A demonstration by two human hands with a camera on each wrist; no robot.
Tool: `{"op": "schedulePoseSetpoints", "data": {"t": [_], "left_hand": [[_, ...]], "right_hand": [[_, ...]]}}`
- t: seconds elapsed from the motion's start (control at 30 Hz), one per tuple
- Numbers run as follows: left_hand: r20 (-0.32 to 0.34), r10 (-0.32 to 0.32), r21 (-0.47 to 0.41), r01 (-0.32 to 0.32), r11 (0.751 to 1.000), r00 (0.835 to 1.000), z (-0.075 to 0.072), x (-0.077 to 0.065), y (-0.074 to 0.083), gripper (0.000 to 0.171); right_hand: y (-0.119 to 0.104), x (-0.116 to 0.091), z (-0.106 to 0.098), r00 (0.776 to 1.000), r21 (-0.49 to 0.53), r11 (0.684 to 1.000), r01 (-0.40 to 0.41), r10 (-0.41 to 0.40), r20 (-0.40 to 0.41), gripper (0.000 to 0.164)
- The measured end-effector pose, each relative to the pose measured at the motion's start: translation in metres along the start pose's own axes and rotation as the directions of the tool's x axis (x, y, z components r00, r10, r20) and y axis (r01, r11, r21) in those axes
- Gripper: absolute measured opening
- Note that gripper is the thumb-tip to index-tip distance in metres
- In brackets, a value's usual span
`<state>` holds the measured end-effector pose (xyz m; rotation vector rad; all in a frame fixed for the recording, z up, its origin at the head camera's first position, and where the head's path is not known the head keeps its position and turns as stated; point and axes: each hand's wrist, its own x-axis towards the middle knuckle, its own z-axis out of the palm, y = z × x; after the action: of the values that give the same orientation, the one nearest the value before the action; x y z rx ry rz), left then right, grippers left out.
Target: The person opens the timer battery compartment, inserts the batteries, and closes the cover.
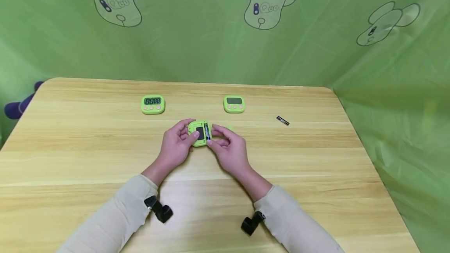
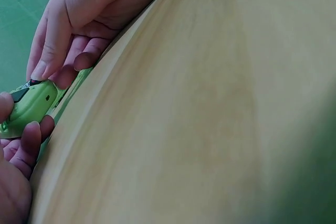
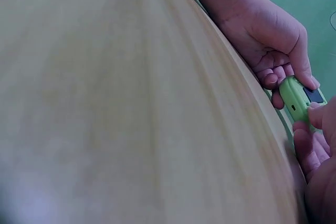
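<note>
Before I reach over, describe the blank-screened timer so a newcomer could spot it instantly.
Find the wooden table and its far edge, before the green curtain. Near that edge, the blank green timer lies face up, left of the loose battery. Unlike the left-hand timer, which shows zeros, its screen has no digits.

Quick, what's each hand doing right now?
Left hand: closed, holding the green timer.
Right hand: closed on the battery in the timer, thumb at the battery's lower end.

Green backdrop (image 1: pixel 200 50), purple object (image 1: pixel 14 110), kind unclear
</note>
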<state>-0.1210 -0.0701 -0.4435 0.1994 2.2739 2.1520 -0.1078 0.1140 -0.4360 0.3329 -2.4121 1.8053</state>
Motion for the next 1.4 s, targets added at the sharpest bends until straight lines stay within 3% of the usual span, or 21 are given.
{"op": "schedulePoseSetpoints", "data": {"t": [0.2,0.53,0.8,1.0,1.23,1.4], "left_hand": [[0.005,-0.009,0.003,0.009,1.000,1.000,-0.002,0.001,0.000,0.043],[0.011,0.006,-0.005,-0.006,1.000,1.000,0.000,0.000,0.000,0.044],[0.007,0.039,0.002,-0.039,0.999,0.999,0.000,-0.001,-0.001,0.044],[0.005,0.061,0.016,-0.061,0.998,0.998,0.000,-0.001,-0.002,0.044],[0.010,0.065,0.020,-0.065,0.998,0.998,0.001,0.000,-0.003,0.045],[0.005,0.072,0.033,-0.072,0.997,0.997,0.000,-0.001,-0.002,0.044]], "right_hand": [[0.000,0.004,0.002,1.000,-0.041,0.999,-0.013,0.014,0.023,0.037],[-0.007,0.012,0.002,0.986,0.006,0.987,-0.163,0.163,-0.024,0.031],[-0.004,0.006,-0.019,0.996,-0.143,0.988,-0.049,0.037,-0.081,0.028],[0.005,0.010,-0.041,0.983,-0.309,0.949,-0.065,0.007,-0.185,0.028],[0.007,0.018,-0.046,0.975,-0.433,0.886,-0.164,0.079,-0.208,0.034],[0.001,0.026,-0.048,0.970,-0.368,0.901,-0.228,0.177,-0.168,0.038]]}}
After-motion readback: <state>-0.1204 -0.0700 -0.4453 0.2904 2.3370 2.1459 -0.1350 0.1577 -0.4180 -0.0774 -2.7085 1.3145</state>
